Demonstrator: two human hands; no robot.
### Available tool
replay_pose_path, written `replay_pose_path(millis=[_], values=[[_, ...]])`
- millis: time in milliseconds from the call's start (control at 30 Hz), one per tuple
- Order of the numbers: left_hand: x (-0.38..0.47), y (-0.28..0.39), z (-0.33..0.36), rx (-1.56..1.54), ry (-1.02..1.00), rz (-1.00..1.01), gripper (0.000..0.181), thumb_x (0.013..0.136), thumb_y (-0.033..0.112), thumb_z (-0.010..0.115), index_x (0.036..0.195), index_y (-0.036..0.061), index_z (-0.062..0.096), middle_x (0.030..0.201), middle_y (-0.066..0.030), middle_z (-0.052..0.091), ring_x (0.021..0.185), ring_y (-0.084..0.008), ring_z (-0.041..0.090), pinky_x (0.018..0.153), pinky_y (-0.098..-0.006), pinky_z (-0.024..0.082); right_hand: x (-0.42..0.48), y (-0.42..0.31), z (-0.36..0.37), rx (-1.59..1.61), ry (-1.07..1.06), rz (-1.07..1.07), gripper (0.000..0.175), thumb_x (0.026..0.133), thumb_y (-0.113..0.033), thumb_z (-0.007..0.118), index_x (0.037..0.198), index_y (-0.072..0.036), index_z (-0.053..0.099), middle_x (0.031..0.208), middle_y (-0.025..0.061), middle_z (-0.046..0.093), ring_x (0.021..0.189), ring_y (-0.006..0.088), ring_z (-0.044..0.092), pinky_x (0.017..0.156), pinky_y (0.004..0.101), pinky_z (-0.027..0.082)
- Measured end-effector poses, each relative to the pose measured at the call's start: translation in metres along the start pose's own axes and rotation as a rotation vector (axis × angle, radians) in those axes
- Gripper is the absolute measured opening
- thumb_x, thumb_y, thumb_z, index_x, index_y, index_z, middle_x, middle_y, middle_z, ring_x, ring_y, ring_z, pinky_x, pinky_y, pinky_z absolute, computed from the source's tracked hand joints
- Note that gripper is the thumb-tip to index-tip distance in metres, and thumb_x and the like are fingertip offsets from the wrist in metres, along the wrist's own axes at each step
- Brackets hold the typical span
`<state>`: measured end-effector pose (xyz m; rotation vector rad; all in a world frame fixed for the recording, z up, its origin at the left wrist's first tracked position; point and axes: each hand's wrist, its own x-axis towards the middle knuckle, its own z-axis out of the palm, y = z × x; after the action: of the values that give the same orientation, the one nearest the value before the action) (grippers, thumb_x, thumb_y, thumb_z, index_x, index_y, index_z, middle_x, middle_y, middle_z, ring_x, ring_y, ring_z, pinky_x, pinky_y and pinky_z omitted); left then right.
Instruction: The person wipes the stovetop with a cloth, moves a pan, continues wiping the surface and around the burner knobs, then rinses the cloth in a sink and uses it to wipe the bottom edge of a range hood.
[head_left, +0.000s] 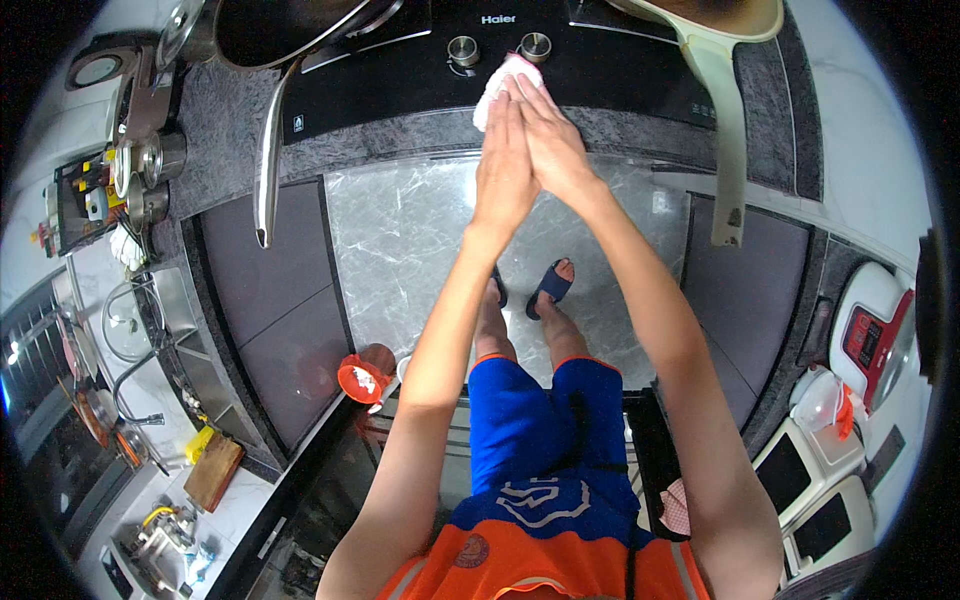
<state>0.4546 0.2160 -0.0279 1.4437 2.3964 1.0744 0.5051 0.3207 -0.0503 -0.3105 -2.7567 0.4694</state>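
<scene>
A folded white cloth with a pink edge (517, 64) lies at the front edge of the black glass gas hob (390, 94), just below its two control knobs. My left hand (507, 171) and my right hand (556, 147) both press on it with straight fingers. The hands meet side by side, and the right fingertips reach a little farther forward. Parts of the cloth are hidden under the fingers. Left of my hands, the metal handle (267, 165) of a dark wok hangs over the counter edge. A pale green pan handle (726, 142) juts out on the right.
A grey stone counter (217, 127) borders the hob. Pots (163, 159) and seasoning bottles stand at left, near a sink (206, 367) and a wooden cutting board (214, 471). An orange-lined bin (365, 379) is on the floor. A white-and-red appliance (870, 322) sits at right.
</scene>
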Motion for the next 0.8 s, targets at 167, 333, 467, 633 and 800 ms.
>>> replay_pose_path(millis=[167, 333, 467, 633, 800], values=[[0.026, -0.038, -0.035, -0.061, -0.125, 0.088, 0.079, 0.067, -0.009, 0.057, 0.141, -0.0087, 0.028, 0.149, -0.0260, 0.027, 0.139, -0.0384, 0.027, 0.115, -0.0397, 0.026, 0.032, -0.015, 0.020, -0.019, 0.050, 0.077, 0.058, 0.083, -0.014, 0.051, 0.135, 0.009, 0.041, 0.147, 0.0241, 0.034, 0.141, 0.0320, 0.027, 0.117, 0.0399, 0.022], [0.063, -0.061, -0.048, -0.055, -0.228, 0.167, 0.079, 0.066, -0.007, 0.057, 0.139, -0.0117, 0.029, 0.147, -0.0311, 0.027, 0.138, -0.0391, 0.028, 0.114, -0.0395, 0.027, 0.068, -0.001, 0.028, 0.040, 0.110, 0.120, 0.054, 0.086, -0.012, 0.045, 0.134, 0.012, 0.040, 0.148, 0.0238, 0.033, 0.141, 0.0305, 0.025, 0.117, 0.0372, 0.020], [0.063, -0.061, -0.049, -0.067, -0.241, 0.196, 0.080, 0.066, -0.006, 0.058, 0.139, -0.0130, 0.028, 0.146, -0.0321, 0.028, 0.137, -0.0403, 0.029, 0.114, -0.0388, 0.027, 0.067, 0.000, 0.026, -0.034, 0.088, 0.111, 0.055, 0.089, -0.014, 0.047, 0.138, 0.008, 0.037, 0.149, 0.0212, 0.033, 0.141, 0.0296, 0.027, 0.116, 0.0344, 0.023], [0.033, -0.071, -0.051, -0.099, -0.159, 0.251, 0.086, 0.063, -0.006, 0.061, 0.141, -0.0110, 0.025, 0.146, -0.0309, 0.029, 0.138, -0.0413, 0.027, 0.114, -0.0415, 0.026, 0.050, -0.043, 0.015, 0.222, 0.143, 0.209, 0.055, 0.085, -0.009, 0.048, 0.137, 0.009, 0.039, 0.148, 0.0226, 0.032, 0.141, 0.0318, 0.027, 0.116, 0.0349, 0.024], [-0.008, -0.059, -0.075, -0.183, -0.193, 0.163, 0.083, 0.066, -0.007, 0.061, 0.141, -0.0118, 0.025, 0.148, -0.0300, 0.026, 0.141, -0.0407, 0.022, 0.116, -0.0428, 0.023, 0.026, -0.081, 0.024, -0.063, 0.028, 0.252, 0.056, 0.084, -0.006, 0.047, 0.137, 0.009, 0.039, 0.149, 0.0244, 0.031, 0.142, 0.0349, 0.024, 0.116, 0.0396, 0.022]])
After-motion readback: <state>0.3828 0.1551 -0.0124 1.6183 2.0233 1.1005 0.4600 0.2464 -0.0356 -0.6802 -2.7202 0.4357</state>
